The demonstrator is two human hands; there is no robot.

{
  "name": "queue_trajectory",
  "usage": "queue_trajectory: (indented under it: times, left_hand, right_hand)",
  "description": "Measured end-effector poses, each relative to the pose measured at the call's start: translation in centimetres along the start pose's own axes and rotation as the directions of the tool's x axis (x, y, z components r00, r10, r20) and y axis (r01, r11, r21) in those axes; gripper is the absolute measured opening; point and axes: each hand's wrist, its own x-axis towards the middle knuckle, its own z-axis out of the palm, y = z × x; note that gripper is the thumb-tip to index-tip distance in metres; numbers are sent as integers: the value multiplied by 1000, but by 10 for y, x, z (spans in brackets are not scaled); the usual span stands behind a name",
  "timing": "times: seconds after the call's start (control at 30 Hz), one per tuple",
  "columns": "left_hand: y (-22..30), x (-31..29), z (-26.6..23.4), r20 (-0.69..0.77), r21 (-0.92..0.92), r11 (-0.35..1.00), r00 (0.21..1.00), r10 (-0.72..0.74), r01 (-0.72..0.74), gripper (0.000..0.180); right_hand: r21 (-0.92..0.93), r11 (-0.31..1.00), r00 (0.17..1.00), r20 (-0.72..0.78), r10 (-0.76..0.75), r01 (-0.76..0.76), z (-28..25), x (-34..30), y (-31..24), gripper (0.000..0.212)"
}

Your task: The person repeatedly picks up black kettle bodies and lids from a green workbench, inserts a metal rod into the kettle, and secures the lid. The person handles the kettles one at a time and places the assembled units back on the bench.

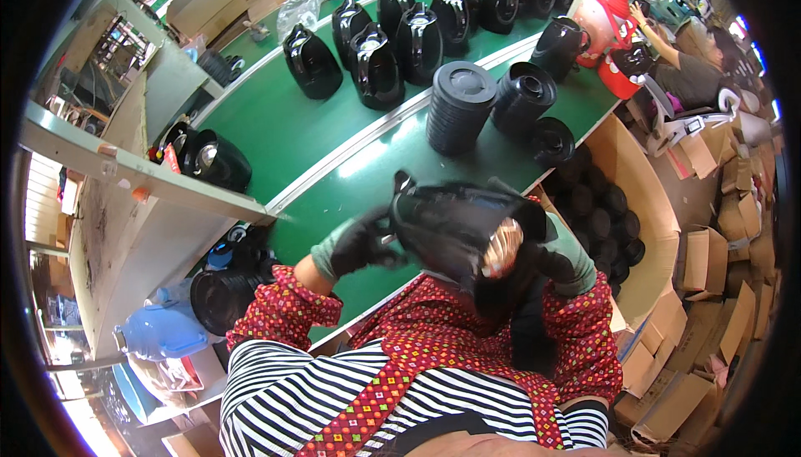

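Note:
In front of my body a glossy black vacuum jug (pixel 450 227) is held tilted on its side, smeared by motion. A shiny coppery, silvery patch (pixel 503 248) shows at its end toward me. My left hand (pixel 363 246), in a black and grey-green glove, closes at the jug's left side, where the handle seems to be; its fingers are blurred. The gloved right hand (pixel 567 261) grips the jug's right end, its fingertips partly hidden. Beyond the jug stand a tall stack of black round lids (pixel 461 111) and a shorter stack of black rings (pixel 526 94).
Several black jugs (pixel 377 69) line the green bench (pixel 250 119) behind a pale rail. To the right, a cardboard box (pixel 655 232) holds black round parts. A red and pink jug (pixel 605 19) stands far right, near another person (pixel 701 65). A metal beam (pixel 150 165) crosses at left.

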Motion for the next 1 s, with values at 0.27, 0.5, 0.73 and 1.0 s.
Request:
queue_trajectory:
  times: [0.27, 0.5, 0.73, 1.0]
  left_hand:
    - [-56, 50, 25, 367, -225, 968, 930, -23, 112, 65]
    - [-51, 36, 19, 262, -250, 968, 963, 67, 1, 63]
    - [-10, 19, 3, 213, -273, 960, 969, 124, -63, 62]
    - [-8, 33, 7, 167, -297, 940, 960, 224, -168, 60]
  right_hand:
    - [-188, 967, 884, 404, 236, -173, 22, 47, -45, 97]
    - [-893, 392, 945, 98, -312, 222, -28, 174, -36, 62]
    - [-940, -108, 893, -265, -365, -323, -62, 269, -24, 99]
    - [-937, 305, 800, -48, -597, 172, -23, 172, -20, 89]
